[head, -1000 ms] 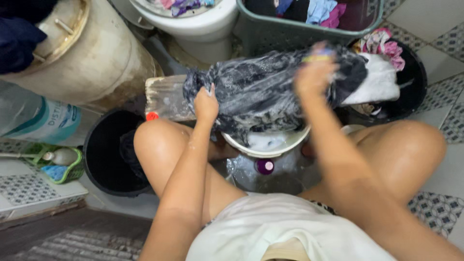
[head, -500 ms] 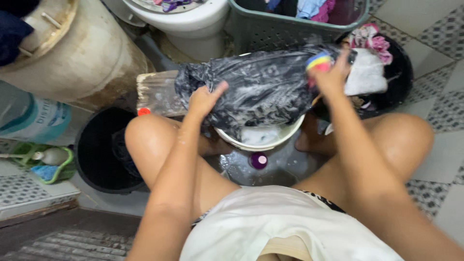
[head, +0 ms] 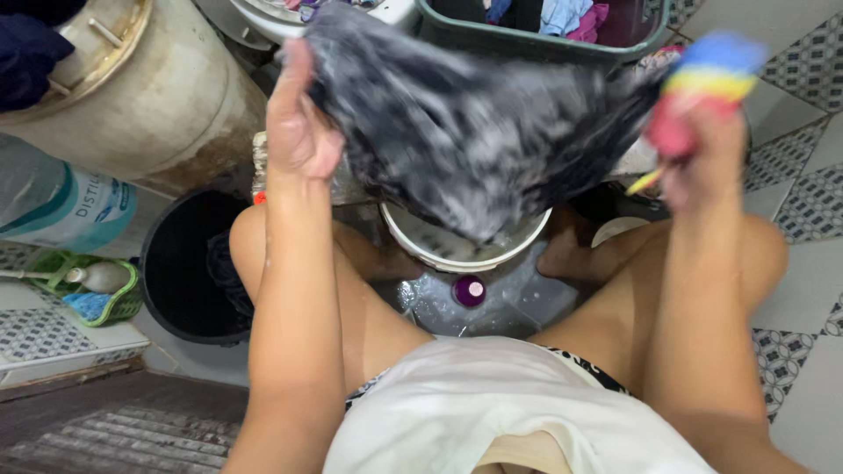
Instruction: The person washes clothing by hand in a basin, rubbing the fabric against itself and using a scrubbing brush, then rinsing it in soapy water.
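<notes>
A wet dark grey patterned garment [head: 474, 132] hangs stretched between both hands above a white basin [head: 439, 250]. My left hand [head: 299, 123] grips the garment's left edge. My right hand [head: 702, 149] holds the garment's right end together with a colourful scrub brush [head: 702, 88] that is blue, yellow and red. The garment is blurred from motion. My bare knees sit on either side of the basin.
A black bucket [head: 180, 272] stands at my left knee. A beige drum [head: 132, 88] and a large water bottle [head: 61, 206] are at far left, with a green basket [head: 97, 290] below. A green laundry basket [head: 544, 31] with clothes is ahead. A purple cap [head: 468, 290] lies on wet floor.
Both hands have lifted the garment up and toward me, off the washboard and above the basin. The view has moved closer.
</notes>
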